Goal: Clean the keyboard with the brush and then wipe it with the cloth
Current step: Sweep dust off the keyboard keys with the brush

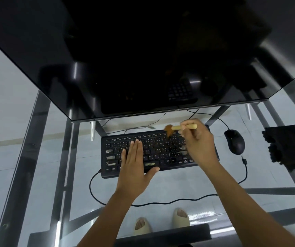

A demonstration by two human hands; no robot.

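A: How far along was the task judged to be?

B: The brushing stage was judged under way. The brush (178, 128), with a pale wooden handle and brown bristles, was gripped in the curled fingers of the right hand (199, 142), its bristles set at the far right rows of the keyboard (159, 152). The left hand (134, 160) was laid flat, fingers straight, on the keys at the keyboard's left half, apparently to steady it.

A: What was left?

B: Pale smudges were seen on several keys near the left edge and on the space bar, so more brushing was thought needed. The wiping had not been begun: the dark cloth (286, 146) lay untouched, well apart at the far right of the glass worktop (187, 184).

A: And room for moving?

B: Little clearance was left beyond the far edge, where the monitor (143, 59) overhung. A mouse (234, 141) was set just beside the right edge, between keyboard and cloth, and a cable (161, 202) looped across the near side. Open glass was left to the left.
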